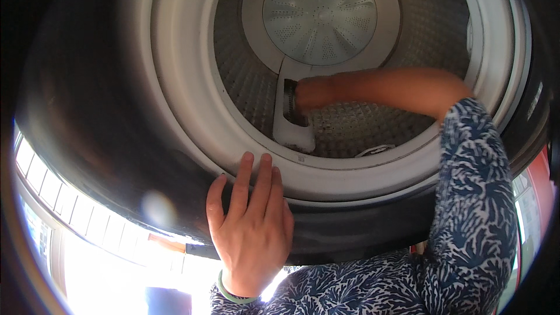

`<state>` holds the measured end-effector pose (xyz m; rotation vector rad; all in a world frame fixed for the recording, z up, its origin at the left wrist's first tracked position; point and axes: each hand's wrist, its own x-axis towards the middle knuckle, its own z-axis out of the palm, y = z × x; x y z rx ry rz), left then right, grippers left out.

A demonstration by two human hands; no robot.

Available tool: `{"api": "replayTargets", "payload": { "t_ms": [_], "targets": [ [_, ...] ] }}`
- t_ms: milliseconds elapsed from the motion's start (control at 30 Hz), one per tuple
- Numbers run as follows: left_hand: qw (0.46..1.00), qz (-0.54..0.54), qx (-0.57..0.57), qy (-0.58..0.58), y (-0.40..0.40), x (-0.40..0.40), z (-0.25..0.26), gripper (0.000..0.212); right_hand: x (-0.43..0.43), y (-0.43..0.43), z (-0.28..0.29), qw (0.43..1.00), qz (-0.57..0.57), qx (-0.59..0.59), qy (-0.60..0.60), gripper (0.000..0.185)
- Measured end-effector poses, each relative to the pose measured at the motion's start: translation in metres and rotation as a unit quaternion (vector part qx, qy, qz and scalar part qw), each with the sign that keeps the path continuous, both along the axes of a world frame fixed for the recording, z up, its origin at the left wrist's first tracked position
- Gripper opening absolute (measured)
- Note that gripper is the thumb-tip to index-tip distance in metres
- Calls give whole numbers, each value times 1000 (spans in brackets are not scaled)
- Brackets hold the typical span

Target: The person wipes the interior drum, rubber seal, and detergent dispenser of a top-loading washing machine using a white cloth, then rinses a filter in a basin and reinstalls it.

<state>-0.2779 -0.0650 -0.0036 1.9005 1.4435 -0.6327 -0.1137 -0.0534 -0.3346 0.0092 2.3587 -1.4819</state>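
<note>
I look down into the drum [245, 92] of a top-loading washing machine. A pale pulsator disc [321, 17] with rows of small holes lies at its bottom. My right hand [308, 94] is deep inside, at a dark rectangular opening in a light plastic panel [294, 135] on the drum wall. The fingers of that hand are hidden in the opening, so whether they grip anything does not show. My left hand [253, 223] rests on the machine's pale upper ring [350, 183] and dark front edge, fingers extended, holding nothing.
The machine's dark casing [100, 140] surrounds the ring. A small pale fitting [375, 150] sits low on the near drum wall. Bright light and white tiles [83, 214] show at lower left. My patterned right sleeve [474, 192] crosses the near rim.
</note>
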Motion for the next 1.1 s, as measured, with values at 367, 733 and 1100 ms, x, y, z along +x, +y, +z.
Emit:
{"api": "replayTargets", "payload": {
  "t_ms": [367, 733, 1100],
  "targets": [
    [1000, 4, -6, 27, -2, 2, -1, 35, -2, -2, 18, 986, -69, -94, 116, 12],
    [1000, 10, -10, 0, 2, 5, -4, 36, 0, -13, -28, 993, -3, -25, 112, 16],
    [999, -21, 21, -17, 0, 5, -9, 35, 16, -24, -61, 988, -99, 22, -121, 15]
  ]
}}
